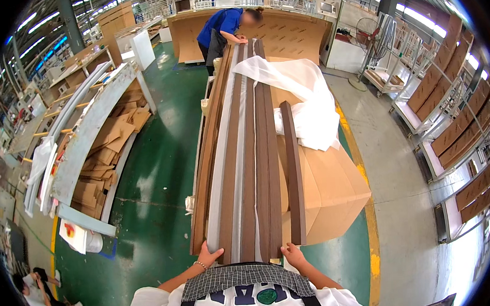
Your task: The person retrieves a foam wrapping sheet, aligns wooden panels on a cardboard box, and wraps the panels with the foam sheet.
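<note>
Several long brown wood-grain profiles lie side by side before me, running away from my body. Whitish strips of film or foam sheet lie between and over some of them. My left hand grips the near left end of the group, thumb on top. At the near right corner my right hand holds the outermost profile's end, its fingers partly hidden. A separate short brown profile lies to the right, on cardboard. At the far end, a co-worker in blue bends over with a hand on the profiles.
A large cardboard box stands right of the profiles, with crumpled white film over it. To the left, a bench frame holds cardboard scraps. Carts with brown panels and a standing fan are at right.
</note>
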Demonstrator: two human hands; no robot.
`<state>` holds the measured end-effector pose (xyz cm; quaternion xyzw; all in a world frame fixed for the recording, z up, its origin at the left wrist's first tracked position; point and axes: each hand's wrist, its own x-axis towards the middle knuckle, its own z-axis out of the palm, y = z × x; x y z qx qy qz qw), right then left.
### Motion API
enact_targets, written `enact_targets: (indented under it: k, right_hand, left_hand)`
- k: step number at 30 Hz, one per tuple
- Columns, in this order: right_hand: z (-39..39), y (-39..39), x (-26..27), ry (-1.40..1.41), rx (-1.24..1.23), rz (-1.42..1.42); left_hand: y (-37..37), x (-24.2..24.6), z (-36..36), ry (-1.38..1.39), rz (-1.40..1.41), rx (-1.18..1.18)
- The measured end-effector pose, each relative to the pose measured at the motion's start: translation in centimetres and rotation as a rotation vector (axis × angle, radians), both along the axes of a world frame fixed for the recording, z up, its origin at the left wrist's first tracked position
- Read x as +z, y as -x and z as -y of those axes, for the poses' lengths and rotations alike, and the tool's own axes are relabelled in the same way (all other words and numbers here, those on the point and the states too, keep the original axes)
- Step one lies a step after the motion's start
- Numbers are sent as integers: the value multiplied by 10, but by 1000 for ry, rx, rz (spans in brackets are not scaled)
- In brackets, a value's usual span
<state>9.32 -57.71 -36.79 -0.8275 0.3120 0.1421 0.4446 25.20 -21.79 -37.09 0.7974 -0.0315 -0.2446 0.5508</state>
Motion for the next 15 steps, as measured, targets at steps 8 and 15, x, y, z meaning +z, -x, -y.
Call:
enact_targets:
  k: [8, 15]
  right_hand:
    - [2, 1, 1, -9, 11, 13]
    - [0, 3, 8, 3, 23, -23]
  left_hand:
    - [1, -9, -2, 13, 10, -6]
    - [5, 11, 1, -53, -18, 7]
